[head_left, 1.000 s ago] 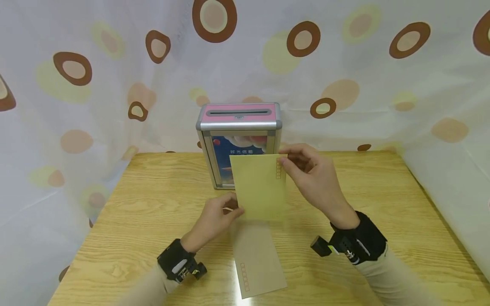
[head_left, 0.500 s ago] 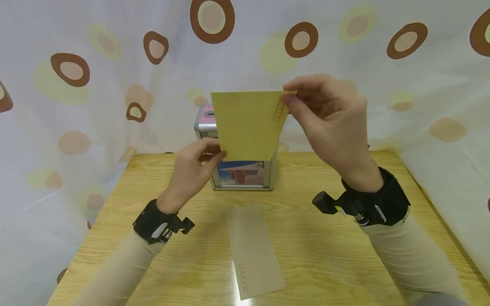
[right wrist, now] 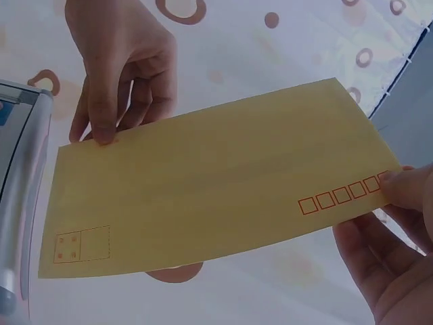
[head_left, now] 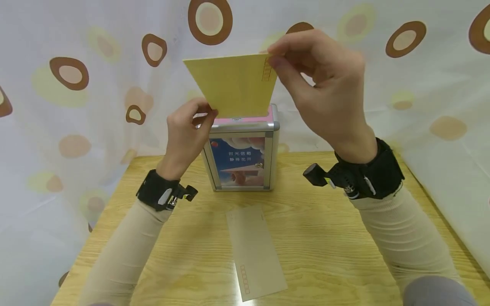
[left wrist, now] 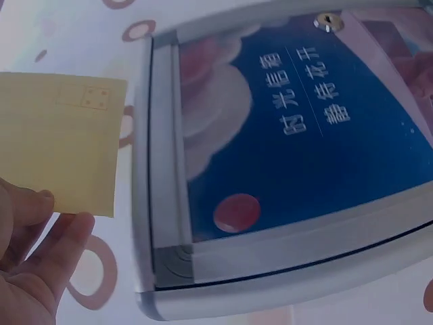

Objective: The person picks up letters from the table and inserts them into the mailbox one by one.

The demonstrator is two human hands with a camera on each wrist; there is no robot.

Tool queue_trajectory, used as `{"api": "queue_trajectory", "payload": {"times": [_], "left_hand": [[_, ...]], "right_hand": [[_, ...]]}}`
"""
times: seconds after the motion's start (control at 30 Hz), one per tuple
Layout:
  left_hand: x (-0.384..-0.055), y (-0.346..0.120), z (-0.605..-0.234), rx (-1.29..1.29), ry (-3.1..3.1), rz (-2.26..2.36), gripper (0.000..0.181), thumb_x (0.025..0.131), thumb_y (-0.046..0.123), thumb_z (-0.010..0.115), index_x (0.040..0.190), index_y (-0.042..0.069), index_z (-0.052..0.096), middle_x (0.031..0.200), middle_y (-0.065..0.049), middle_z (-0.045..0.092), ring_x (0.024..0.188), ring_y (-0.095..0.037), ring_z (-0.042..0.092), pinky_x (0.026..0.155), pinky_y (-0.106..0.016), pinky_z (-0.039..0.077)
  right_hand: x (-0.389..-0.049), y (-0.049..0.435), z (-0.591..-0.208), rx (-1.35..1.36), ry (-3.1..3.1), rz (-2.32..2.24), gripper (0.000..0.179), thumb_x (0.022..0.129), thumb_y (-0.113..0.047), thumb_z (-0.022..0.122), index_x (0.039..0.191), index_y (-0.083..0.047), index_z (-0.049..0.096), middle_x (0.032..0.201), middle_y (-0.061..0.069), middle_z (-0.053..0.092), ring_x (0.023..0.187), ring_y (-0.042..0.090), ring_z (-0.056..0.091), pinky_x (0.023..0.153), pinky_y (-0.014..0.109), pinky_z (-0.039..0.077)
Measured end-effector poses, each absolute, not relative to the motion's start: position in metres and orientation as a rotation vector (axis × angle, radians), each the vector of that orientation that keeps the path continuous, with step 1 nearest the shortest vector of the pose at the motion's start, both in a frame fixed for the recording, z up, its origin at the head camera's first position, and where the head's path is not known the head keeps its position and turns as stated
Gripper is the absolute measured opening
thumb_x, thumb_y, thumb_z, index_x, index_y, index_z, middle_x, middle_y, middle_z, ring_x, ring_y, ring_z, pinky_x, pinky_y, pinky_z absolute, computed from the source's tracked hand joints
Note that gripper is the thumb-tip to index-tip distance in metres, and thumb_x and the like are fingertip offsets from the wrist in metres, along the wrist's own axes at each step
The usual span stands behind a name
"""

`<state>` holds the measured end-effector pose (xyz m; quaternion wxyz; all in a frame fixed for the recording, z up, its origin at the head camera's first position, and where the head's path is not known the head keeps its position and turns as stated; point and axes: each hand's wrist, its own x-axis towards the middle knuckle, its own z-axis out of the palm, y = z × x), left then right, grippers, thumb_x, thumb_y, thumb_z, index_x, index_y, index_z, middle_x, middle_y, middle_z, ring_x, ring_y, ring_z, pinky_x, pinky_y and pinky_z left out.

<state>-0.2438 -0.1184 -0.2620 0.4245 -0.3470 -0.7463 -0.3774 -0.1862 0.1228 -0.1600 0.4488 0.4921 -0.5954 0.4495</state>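
Note:
A yellow-brown envelope (head_left: pixel 235 85) with red postcode boxes is held up between both hands in the head view. My left hand (head_left: pixel 188 136) pinches its lower left edge, thumb on the near face. At the upper right corner my right hand (head_left: pixel 325 89) pinches it by the boxes, as the right wrist view of the envelope (right wrist: pixel 216 183) also shows. The envelope's lower edge overlaps the pink top of a metal-framed letter box (head_left: pixel 241 161), hiding the slot. In the left wrist view the envelope's end (left wrist: pixel 88 142) stands beside the letter box (left wrist: pixel 284 149), apart from it.
A second envelope (head_left: pixel 256 250) lies flat on the wooden table (head_left: pixel 325 238), in front of the letter box. A white curtain (head_left: pixel 383 85) with brown and yellow circles hangs behind and at both sides.
Both hands have lifted the envelope from in front of the letter box up to its top, and it now tilts more. The envelope on the table has stayed put.

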Motion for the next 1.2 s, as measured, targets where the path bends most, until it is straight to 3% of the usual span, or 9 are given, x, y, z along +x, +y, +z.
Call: {"api": "queue_trajectory", "payload": {"times": [0.33,0.77,1.2], "left_hand": [[-0.262,-0.124,-0.27,-0.81,-1.95,-0.865,0.012,0.089,-0.002,0.066,0.1,0.0,0.068,0.093,-0.014,0.07,0.089,-0.019,0.068,0.076,-0.03,0.059],[-0.262,-0.127,-0.273,-0.806,-1.997,-0.844,0.012,0.091,-0.001,0.064,0.102,0.001,0.066,0.093,-0.014,0.069,0.088,-0.021,0.068,0.08,-0.03,0.058],[-0.238,-0.116,-0.231,-0.832,-1.781,-0.893,0.015,0.09,0.005,0.067,0.104,-0.001,0.066,0.093,-0.014,0.071,0.089,-0.019,0.068,0.078,-0.031,0.059]], "right_hand": [[-0.196,0.118,-0.175,1.223,-1.553,1.146,0.008,0.088,0.011,0.062,0.095,0.012,0.065,0.093,0.016,0.071,0.082,0.023,0.068,0.08,0.03,0.058],[-0.209,0.112,-0.181,1.134,-1.631,1.133,0.01,0.089,0.007,0.064,0.098,0.01,0.066,0.094,0.015,0.071,0.086,0.017,0.068,0.081,0.029,0.058],[-0.223,0.117,-0.185,1.061,-1.665,1.013,0.011,0.092,0.0,0.064,0.1,0.006,0.067,0.093,0.014,0.072,0.086,0.017,0.068,0.082,0.026,0.057]]}}
